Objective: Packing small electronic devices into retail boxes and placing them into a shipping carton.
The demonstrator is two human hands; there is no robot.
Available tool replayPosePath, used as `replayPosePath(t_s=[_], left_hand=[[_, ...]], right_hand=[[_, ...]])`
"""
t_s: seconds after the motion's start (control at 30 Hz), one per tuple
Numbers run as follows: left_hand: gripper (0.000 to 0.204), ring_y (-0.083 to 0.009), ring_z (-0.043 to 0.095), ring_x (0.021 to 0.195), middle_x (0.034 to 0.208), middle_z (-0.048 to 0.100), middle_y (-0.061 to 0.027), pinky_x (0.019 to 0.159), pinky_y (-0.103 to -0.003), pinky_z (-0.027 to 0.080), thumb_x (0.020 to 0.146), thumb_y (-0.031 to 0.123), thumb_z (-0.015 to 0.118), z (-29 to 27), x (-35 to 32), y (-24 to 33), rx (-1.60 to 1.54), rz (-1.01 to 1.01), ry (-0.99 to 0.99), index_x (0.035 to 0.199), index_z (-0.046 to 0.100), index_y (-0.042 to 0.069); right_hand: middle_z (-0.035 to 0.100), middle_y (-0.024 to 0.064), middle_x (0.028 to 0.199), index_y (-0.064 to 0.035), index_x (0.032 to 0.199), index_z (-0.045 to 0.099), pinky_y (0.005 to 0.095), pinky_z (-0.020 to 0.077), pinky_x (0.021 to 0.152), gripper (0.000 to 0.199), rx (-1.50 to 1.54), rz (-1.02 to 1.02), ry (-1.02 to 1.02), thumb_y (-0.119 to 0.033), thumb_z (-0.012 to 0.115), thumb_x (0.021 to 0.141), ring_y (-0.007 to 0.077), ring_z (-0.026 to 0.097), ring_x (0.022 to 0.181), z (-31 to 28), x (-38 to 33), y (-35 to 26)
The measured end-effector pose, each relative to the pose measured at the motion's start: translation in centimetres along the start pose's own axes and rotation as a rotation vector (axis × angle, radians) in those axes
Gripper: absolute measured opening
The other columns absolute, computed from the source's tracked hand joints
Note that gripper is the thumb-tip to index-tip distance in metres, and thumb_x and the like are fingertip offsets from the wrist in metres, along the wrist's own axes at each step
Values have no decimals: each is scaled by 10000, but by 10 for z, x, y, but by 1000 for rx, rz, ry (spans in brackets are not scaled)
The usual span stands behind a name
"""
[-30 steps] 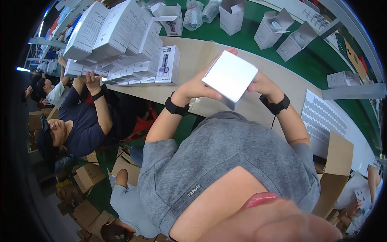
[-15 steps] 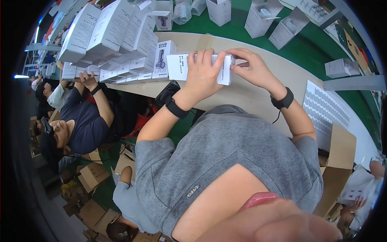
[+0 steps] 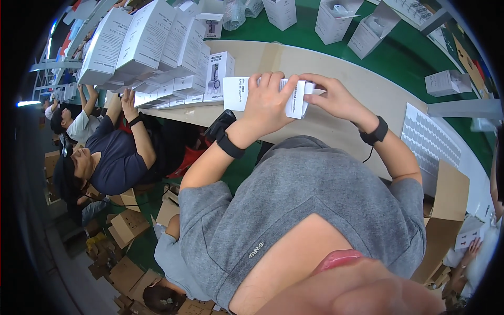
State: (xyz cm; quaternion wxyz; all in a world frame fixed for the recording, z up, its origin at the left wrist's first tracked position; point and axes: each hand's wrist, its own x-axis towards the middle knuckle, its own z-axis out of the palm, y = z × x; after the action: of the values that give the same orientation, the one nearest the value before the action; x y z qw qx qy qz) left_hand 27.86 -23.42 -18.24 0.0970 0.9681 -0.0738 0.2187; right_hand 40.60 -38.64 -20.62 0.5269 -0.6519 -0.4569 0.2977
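A slim white carton (image 3: 235,94) with dark print lies on its side over the table in front of me. My left hand (image 3: 269,102) is wrapped over its middle, the fingers across the top face. At the carton's right end, my right hand (image 3: 336,98) pinches the end flap, thumb on the near side and fingers curled at the far side. What is inside the carton is hidden. Just left of it stands another white carton (image 3: 219,76), with a picture of a handheld device on its face.
Stacked white cartons (image 3: 144,44) fill the table's left side, and a co-worker (image 3: 118,163) reaches toward them. Open cartons (image 3: 336,23) stand on the green surface beyond the beige table (image 3: 362,79). A label sheet (image 3: 430,139) and a brown cardboard box (image 3: 446,210) are at right.
The carton and both my hands have shifted slightly down in the picture. At the carton's right end the flap sits differently under my right fingers. The co-worker's hand has moved at the stack.
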Motion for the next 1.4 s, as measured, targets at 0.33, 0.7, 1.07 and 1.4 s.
replayPosePath(t_s=[0.33,0.7,1.07,1.4], left_hand=[[841,-329,491,1001,1078,488,-165,850,-394,403,490,271,841,43,0,12,-636,-284,102,1159,408,4],[712,-285,580,899,977,562,-155,767,-350,473,627,318,772,47,-11,15,-831,-543,-135,1164,420,12],[144,-391,529,552,556,505,-200,496,-442,408,860,134,494,39,-14,-8,-684,-446,-25,827,519,-3],[99,-359,542,685,703,561,-178,592,-413,429,826,120,529,38,-20,-10,-387,-390,18,794,541,28]], right_hand=[[514,80,1175,-24,1231,447,316,428,898,433,-375,-175,287,-81,554,816,199,492,1103,10,-26,-50],[555,76,1065,-17,1167,461,313,457,828,369,839,350,491,-107,583,831,188,544,991,-18,-14,21],[548,131,1023,-7,939,559,409,441,851,227,-694,-528,226,-42,604,719,284,519,1026,10,-50,-28],[583,108,903,-29,958,583,377,475,778,302,-774,-489,229,-40,651,664,302,554,971,-9,-81,9]])
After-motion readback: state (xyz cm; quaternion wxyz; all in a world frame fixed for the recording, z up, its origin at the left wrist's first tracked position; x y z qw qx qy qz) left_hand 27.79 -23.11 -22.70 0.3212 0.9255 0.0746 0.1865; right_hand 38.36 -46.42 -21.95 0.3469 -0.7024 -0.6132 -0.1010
